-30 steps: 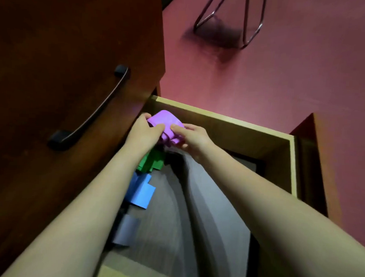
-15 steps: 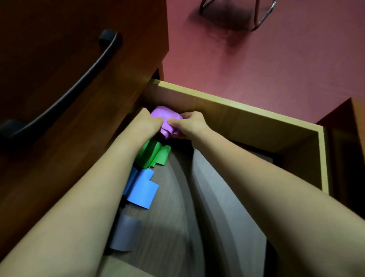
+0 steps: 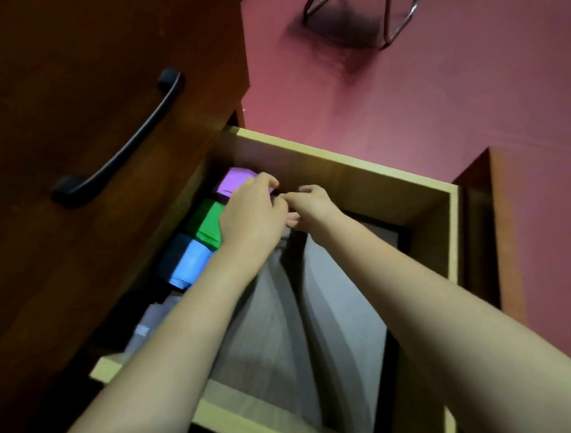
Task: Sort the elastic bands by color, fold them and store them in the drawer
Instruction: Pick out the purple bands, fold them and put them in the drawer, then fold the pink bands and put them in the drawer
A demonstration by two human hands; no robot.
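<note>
A folded purple band (image 3: 235, 181) lies in the far left corner of the open drawer (image 3: 345, 160). Along the drawer's left wall, in a row toward me, sit a folded green band (image 3: 207, 221), a blue band (image 3: 187, 261) and a pale grey band (image 3: 148, 328). My left hand (image 3: 251, 215) covers the purple band's right side, its thumb and curled fingers pinching that edge. My right hand (image 3: 311, 204) is right beside it, fingertips curled and touching the left hand's fingers. Whether it holds the band is hidden.
A dark wooden drawer front with a black handle (image 3: 123, 143) juts out above the open drawer on the left. The drawer floor (image 3: 339, 300) is grey. On the red floor beyond stand metal chair legs (image 3: 394, 28). A wooden panel (image 3: 499, 225) rises at the right.
The purple band has gone down from between my raised hands into the drawer's far left corner. Both hands followed it lower, and the view has tilted further over the drawer.
</note>
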